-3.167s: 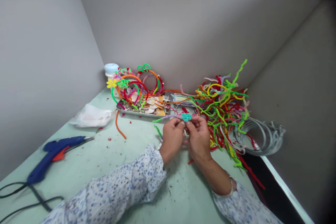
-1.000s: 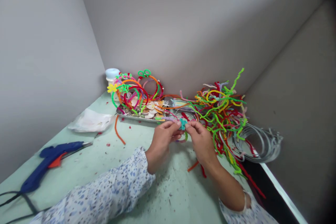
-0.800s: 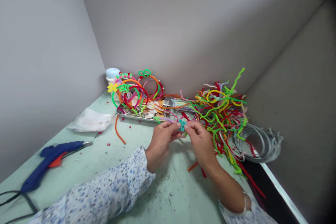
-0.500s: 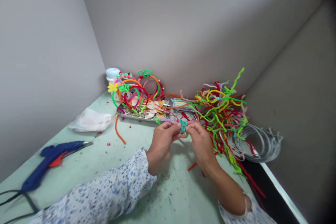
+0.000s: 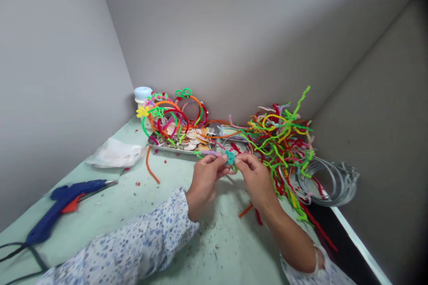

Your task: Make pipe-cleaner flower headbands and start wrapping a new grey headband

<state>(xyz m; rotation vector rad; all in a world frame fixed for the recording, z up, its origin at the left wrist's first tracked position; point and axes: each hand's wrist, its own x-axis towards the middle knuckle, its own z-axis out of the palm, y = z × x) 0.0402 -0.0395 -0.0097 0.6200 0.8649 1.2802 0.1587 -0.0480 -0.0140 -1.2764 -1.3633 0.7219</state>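
Between my two hands sits a small teal pipe-cleaner flower (image 5: 229, 157). My left hand (image 5: 206, 177) pinches it from the left, closed, with a lilac and green pipe-cleaner band (image 5: 207, 153) running out past its fingers. From the other side, the thumb and forefinger of my right hand (image 5: 256, 180) are pinched at the flower's edge. A bit of yellow-green shows just under the fingertips; what it belongs to is hidden. Behind the hands stands a metal tray (image 5: 174, 148) of shell-like pieces, with decorated pipe-cleaner headbands (image 5: 172, 111) leaning over it.
A tangled heap of pipe cleaners (image 5: 284, 138) lies at right, beside a bundle of grey hoops (image 5: 329, 182). On the left are a blue glue gun (image 5: 67, 205) with its cord and a clear plastic bag (image 5: 115, 153). A lidded jar (image 5: 143, 93) stands at the back wall.
The teal flower has turned a little between my fingers, and its petals now look rounder and more face-on. Both hands keep their pinch and have hardly shifted.
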